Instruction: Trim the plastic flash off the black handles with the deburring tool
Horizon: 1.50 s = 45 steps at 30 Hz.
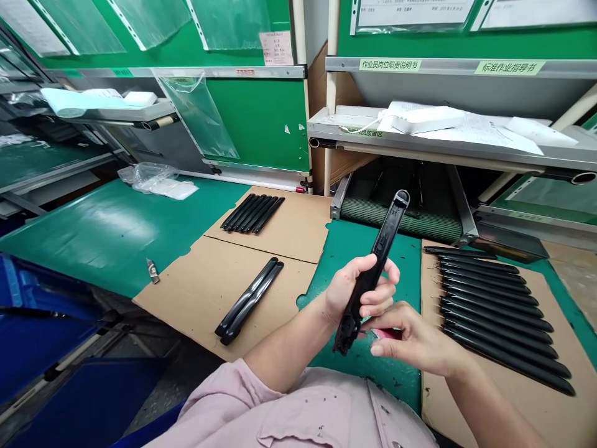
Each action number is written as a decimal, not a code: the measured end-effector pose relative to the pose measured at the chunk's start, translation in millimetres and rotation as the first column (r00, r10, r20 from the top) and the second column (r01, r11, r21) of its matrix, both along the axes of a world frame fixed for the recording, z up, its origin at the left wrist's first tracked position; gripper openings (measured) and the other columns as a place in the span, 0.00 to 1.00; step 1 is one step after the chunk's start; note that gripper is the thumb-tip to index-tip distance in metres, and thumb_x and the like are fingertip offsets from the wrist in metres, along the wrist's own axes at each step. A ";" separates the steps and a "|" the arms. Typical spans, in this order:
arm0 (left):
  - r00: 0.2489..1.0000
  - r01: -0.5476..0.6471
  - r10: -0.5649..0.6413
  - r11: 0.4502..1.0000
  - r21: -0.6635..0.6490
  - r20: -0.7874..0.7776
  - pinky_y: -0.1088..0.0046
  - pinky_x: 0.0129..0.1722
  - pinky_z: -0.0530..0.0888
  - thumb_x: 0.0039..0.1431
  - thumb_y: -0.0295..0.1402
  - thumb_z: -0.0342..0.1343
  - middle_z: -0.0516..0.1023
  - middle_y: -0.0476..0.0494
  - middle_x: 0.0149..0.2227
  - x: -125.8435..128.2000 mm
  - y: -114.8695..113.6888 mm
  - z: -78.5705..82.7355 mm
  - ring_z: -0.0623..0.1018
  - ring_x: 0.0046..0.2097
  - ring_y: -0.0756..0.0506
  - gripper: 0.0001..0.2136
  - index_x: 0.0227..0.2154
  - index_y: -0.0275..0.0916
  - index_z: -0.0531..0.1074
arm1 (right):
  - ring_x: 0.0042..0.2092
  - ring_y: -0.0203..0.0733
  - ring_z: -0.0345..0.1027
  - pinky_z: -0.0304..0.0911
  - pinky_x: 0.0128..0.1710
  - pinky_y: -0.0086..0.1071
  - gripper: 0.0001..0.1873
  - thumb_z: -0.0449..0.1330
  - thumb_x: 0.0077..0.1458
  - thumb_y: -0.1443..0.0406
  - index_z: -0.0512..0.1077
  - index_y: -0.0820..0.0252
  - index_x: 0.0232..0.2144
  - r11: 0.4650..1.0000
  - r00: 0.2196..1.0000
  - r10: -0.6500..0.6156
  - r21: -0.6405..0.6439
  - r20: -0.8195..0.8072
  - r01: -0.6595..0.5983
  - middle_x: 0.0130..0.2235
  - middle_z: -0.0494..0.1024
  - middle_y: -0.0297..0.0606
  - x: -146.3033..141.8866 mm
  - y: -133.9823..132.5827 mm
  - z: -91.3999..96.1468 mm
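Note:
My left hand [359, 286] is closed around a long black plastic part [390, 224], tilted with its rounded end up and away from me. The part's hollow inner side faces up, and its ragged lower end [346, 333] points toward my body. Just below, my right hand [415, 336] pinches a small tool with a pink-red handle [389, 334]. Its tip lies close to the part's lower end; whether they touch I cannot tell. Two glossy black parts [249, 298] lie side by side on the cardboard [186, 283] to the left.
More black strips [252, 213] lie on cardboard further back. Several long black parts [499, 311] line the right cardboard [438, 398]. A conveyor belt [401, 211] ends behind my hands, under a metal shelf [448, 146]. A small blade-like piece [153, 272] rests on the green mat [102, 218].

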<state>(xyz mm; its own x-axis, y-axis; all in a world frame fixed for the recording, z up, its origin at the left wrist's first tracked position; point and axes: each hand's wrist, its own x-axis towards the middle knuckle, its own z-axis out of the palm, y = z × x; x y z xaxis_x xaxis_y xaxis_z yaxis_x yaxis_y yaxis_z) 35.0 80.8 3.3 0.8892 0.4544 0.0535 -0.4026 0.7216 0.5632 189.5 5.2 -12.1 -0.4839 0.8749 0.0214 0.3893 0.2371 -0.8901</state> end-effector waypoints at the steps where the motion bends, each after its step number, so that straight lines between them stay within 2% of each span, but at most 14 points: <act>1: 1.000 0.013 -0.013 1.000 -0.005 0.007 0.77 0.15 0.54 0.59 0.47 0.50 0.56 0.57 0.14 1.2 -1.2 1.4 0.59 0.14 0.53 0.16 0.34 0.37 0.69 | 0.21 0.33 0.56 0.51 0.20 0.27 0.26 0.59 0.54 0.42 0.81 0.58 0.34 0.987 0.991 0.076 -0.136 -0.106 -0.090 0.19 0.66 0.30 -0.6 2.1 -3.5; 3: 1.000 0.014 -0.014 1.000 -0.007 0.021 0.77 0.15 0.53 0.59 0.47 0.51 0.55 0.57 0.13 3.3 -2.5 5.0 0.59 0.13 0.53 0.16 0.33 0.37 0.69 | 0.18 0.31 0.51 0.47 0.18 0.26 0.31 0.56 0.56 0.41 0.80 0.62 0.37 0.870 0.917 0.171 -0.382 -0.359 -0.312 0.17 0.62 0.29 -4.3 4.5 -14.6; 5: 1.000 -0.008 0.008 1.000 0.001 0.029 0.77 0.15 0.52 0.59 0.47 0.51 0.54 0.58 0.13 3.4 -2.3 9.4 0.58 0.13 0.54 0.16 0.33 0.37 0.69 | 0.15 0.29 0.45 0.43 0.17 0.26 0.35 0.53 0.56 0.40 0.80 0.66 0.34 0.783 0.856 0.125 -0.480 -0.502 -0.396 0.14 0.58 0.27 -10.3 4.1 -27.3; 6: 0.999 -0.034 0.034 0.999 0.008 0.031 0.76 0.16 0.53 0.59 0.46 0.51 0.54 0.58 0.13 2.4 -1.8 11.6 0.57 0.13 0.54 0.15 0.33 0.37 0.68 | 0.15 0.29 0.43 0.43 0.16 0.27 0.37 0.51 0.56 0.39 0.80 0.67 0.32 0.770 0.841 0.100 -0.494 -0.531 -0.403 0.14 0.57 0.27 -13.2 3.0 -32.5; 9: 0.981 -0.192 0.189 0.980 0.054 0.043 0.76 0.18 0.55 0.59 0.46 0.50 0.54 0.58 0.13 -4.9 0.8 17.3 0.57 0.13 0.54 0.15 0.33 0.38 0.68 | 0.17 0.29 0.43 0.42 0.18 0.26 0.36 0.48 0.60 0.41 0.78 0.67 0.33 0.813 0.851 0.020 -0.487 -0.525 -0.319 0.16 0.56 0.27 -16.8 -2.6 -37.1; 12: 0.916 -0.401 0.397 0.905 0.140 0.054 0.75 0.19 0.56 0.60 0.47 0.49 0.54 0.58 0.13 -13.2 1.9 21.0 0.58 0.14 0.53 0.15 0.32 0.39 0.68 | 0.22 0.32 0.49 0.46 0.22 0.27 0.27 0.48 0.65 0.47 0.75 0.62 0.37 0.926 0.930 -0.166 -0.376 -0.330 0.032 0.20 0.57 0.28 -12.8 -11.2 -26.4; 15: 0.804 -0.590 0.591 0.775 0.227 0.071 0.75 0.20 0.57 0.59 0.48 0.51 0.56 0.57 0.14 -16.4 0.2 22.4 0.59 0.15 0.53 0.15 0.32 0.39 0.67 | 0.28 0.35 0.58 0.53 0.28 0.29 0.20 0.49 0.66 0.52 0.74 0.58 0.38 0.942 0.935 -0.334 -0.077 -0.116 0.327 0.26 0.64 0.32 -11.0 -23.3 -13.4; 19: 0.681 -0.718 0.722 0.626 0.304 0.121 0.76 0.19 0.57 0.56 0.50 0.55 0.57 0.57 0.13 -15.2 -4.4 22.9 0.60 0.15 0.53 0.17 0.31 0.40 0.68 | 0.28 0.35 0.61 0.54 0.27 0.29 0.11 0.55 0.65 0.57 0.72 0.57 0.35 0.851 0.888 -0.460 0.286 0.005 0.440 0.27 0.67 0.32 -17.7 -37.9 -6.0; 22: 0.595 -0.778 0.793 0.529 0.338 0.128 0.76 0.19 0.57 0.57 0.49 0.55 0.57 0.56 0.14 -14.2 -6.6 23.6 0.60 0.16 0.53 0.16 0.31 0.40 0.68 | 0.31 0.36 0.64 0.57 0.30 0.30 0.12 0.52 0.67 0.60 0.72 0.56 0.46 0.770 0.842 -0.538 0.426 0.031 0.476 0.32 0.71 0.35 -21.7 -41.2 -4.7; 26: 0.397 -0.875 0.917 0.371 0.312 0.023 0.77 0.18 0.54 0.61 0.42 0.54 0.54 0.58 0.16 -10.8 -4.4 23.3 0.56 0.16 0.55 0.11 0.32 0.40 0.67 | 0.32 0.37 0.65 0.60 0.31 0.30 0.18 0.47 0.69 0.60 0.68 0.54 0.56 0.756 0.814 -0.578 0.407 0.049 0.512 0.35 0.70 0.37 -27.4 -37.6 -5.4; 30: 0.219 -0.925 0.975 0.221 0.309 -0.042 0.79 0.17 0.53 0.60 0.38 0.57 0.53 0.58 0.19 -7.7 -1.2 20.4 0.54 0.18 0.56 0.09 0.32 0.40 0.65 | 0.32 0.35 0.65 0.60 0.32 0.29 0.17 0.49 0.68 0.60 0.69 0.54 0.55 0.768 0.816 -0.579 0.345 0.011 0.540 0.34 0.69 0.35 -39.8 -32.4 -9.3; 36: -0.029 -0.897 1.000 -0.022 0.442 -0.008 0.79 0.22 0.61 0.60 0.39 0.59 0.60 0.56 0.24 -10.4 -3.0 10.9 0.60 0.21 0.56 0.09 0.34 0.41 0.66 | 0.28 0.35 0.62 0.56 0.25 0.29 0.17 0.52 0.67 0.57 0.72 0.55 0.51 0.775 0.806 -0.591 0.268 -0.011 0.572 0.30 0.68 0.33 -53.7 -28.5 -11.3; 41: -0.244 -0.784 0.951 -0.310 0.537 0.192 0.77 0.23 0.64 0.60 0.36 0.58 0.63 0.53 0.28 -10.7 -6.3 1.5 0.64 0.23 0.55 0.07 0.35 0.40 0.66 | 0.30 0.36 0.64 0.58 0.30 0.30 0.18 0.50 0.67 0.56 0.74 0.56 0.49 0.787 0.804 -0.595 0.185 -0.023 0.588 0.30 0.68 0.33 -61.3 -25.7 -11.9; 45: -0.279 -0.687 0.847 -0.505 0.522 0.453 0.75 0.22 0.64 0.59 0.33 0.58 0.61 0.55 0.24 -12.7 -6.9 -4.4 0.64 0.21 0.54 0.06 0.35 0.41 0.65 | 0.29 0.36 0.63 0.57 0.30 0.30 0.20 0.48 0.67 0.54 0.75 0.55 0.49 0.808 0.818 -0.573 0.134 -0.050 0.574 0.28 0.67 0.32 -67.6 -21.5 -13.0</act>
